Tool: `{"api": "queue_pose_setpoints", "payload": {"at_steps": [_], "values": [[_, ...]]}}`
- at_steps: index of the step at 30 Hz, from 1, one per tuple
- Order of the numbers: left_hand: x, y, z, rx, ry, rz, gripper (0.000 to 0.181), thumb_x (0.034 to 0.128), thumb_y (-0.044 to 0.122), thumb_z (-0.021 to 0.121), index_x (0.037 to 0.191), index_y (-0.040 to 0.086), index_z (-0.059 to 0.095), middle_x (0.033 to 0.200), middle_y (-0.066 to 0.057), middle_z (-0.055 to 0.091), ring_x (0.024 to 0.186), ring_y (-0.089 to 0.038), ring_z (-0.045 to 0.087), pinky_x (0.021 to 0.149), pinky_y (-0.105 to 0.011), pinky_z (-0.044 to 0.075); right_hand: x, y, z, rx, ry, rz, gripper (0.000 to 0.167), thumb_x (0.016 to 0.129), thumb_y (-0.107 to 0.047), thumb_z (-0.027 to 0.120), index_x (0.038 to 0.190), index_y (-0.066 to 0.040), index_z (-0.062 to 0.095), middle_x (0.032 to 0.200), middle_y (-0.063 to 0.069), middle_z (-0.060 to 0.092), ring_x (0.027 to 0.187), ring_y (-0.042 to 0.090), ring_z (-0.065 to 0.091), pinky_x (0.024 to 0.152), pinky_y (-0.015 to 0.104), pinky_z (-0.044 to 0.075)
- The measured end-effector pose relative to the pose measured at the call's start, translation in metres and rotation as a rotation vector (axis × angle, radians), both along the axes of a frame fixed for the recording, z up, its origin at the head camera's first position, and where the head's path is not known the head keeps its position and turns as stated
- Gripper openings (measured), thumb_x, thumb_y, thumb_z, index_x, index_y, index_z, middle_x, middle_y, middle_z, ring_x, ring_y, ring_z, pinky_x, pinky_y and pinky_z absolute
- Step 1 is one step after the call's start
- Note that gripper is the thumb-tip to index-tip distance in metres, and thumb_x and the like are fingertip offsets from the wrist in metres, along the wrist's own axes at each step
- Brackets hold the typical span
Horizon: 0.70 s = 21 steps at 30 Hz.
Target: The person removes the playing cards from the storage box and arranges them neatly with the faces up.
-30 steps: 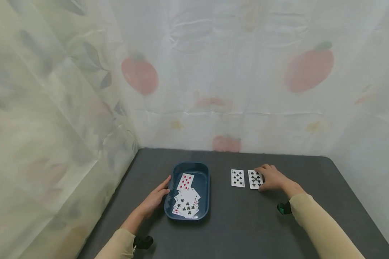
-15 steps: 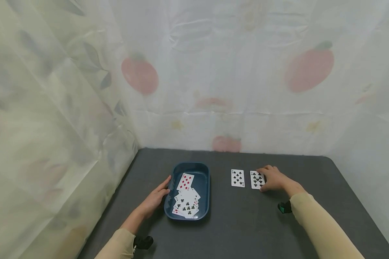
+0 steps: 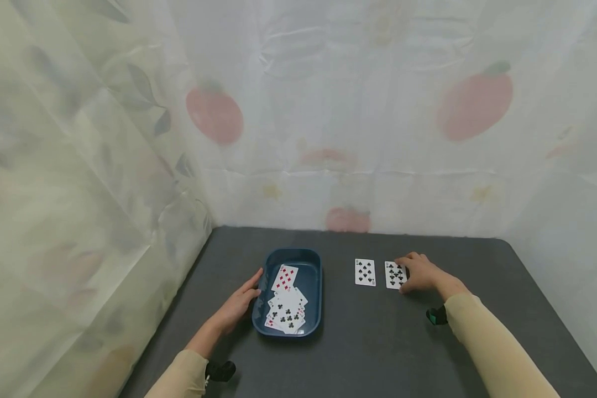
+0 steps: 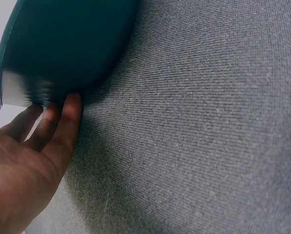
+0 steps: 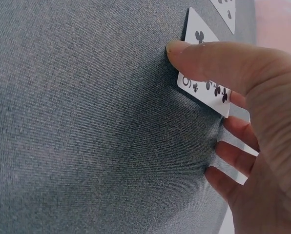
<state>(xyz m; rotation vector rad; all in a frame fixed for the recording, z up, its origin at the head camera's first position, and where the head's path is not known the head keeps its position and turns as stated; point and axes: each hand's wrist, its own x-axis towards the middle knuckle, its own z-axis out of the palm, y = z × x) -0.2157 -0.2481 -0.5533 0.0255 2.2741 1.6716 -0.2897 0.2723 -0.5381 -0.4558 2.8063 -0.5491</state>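
In the head view my right hand (image 3: 422, 275) grips a white club playing card (image 3: 393, 275) lying on the dark table, index finger at its far edge and thumb at its near right edge. The right wrist view shows the thumb (image 5: 197, 58) across the card's (image 5: 197, 24) edge, with the other fingertips low by the table. To its left lies a spade card (image 3: 365, 272), apart from the hand. My left hand (image 3: 236, 309) touches the outer left wall of a blue tray (image 3: 314, 276), fingers nearly straight against its side in the left wrist view.
Inside the tray, a diamond card (image 3: 284, 278) overlaps an untidy pile of cards (image 3: 286, 312), mostly clubs facing up. The dark table (image 3: 358, 348) ends at printed white curtains (image 3: 378, 182) behind and along both sides.
The right hand has slid the club card a little to the right, widening its gap from the spade card. The left hand and tray stay put.
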Motion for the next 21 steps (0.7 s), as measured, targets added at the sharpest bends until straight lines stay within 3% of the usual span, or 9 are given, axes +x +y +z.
{"api": "queue_pose_setpoints", "payload": {"at_steps": [9, 16, 21], "values": [[0.0014, -0.0013, 0.0012, 0.007, -0.015, -0.010, 0.059, 0.1096, 0.023, 0.042, 0.164, 0.036, 0.023, 0.172, -0.005, 0.009, 0.155, -0.038, 0.006, 0.111, -0.075, 0.020, 0.0020, -0.0007, 0.0064, 0.000, -0.020, 0.004, 0.083, 0.074, -0.028, 0.090, 0.145, -0.003, 0.055, 0.141, 0.030, 0.043, 0.121, 0.046, 0.042, 0.089, 0.061, 0.044], [0.0015, -0.0028, 0.0021, -0.007, 0.022, -0.025, 0.059, 0.1098, 0.022, 0.041, 0.164, 0.035, 0.022, 0.171, 0.000, 0.012, 0.156, -0.030, 0.004, 0.120, -0.063, 0.007, 0.0009, -0.0015, 0.0054, 0.001, -0.056, -0.031, 0.084, 0.075, -0.028, 0.091, 0.147, -0.006, 0.054, 0.144, 0.028, 0.041, 0.127, 0.047, 0.040, 0.094, 0.065, 0.042], [0.0016, -0.0028, 0.0023, -0.010, 0.024, -0.024, 0.059, 0.1096, 0.021, 0.042, 0.164, 0.034, 0.022, 0.171, 0.000, 0.012, 0.156, -0.029, 0.004, 0.120, -0.061, 0.006, 0.0012, -0.0017, 0.0056, -0.010, -0.064, -0.026, 0.084, 0.075, -0.027, 0.090, 0.147, -0.006, 0.054, 0.144, 0.028, 0.041, 0.128, 0.048, 0.038, 0.095, 0.066, 0.042]]}}
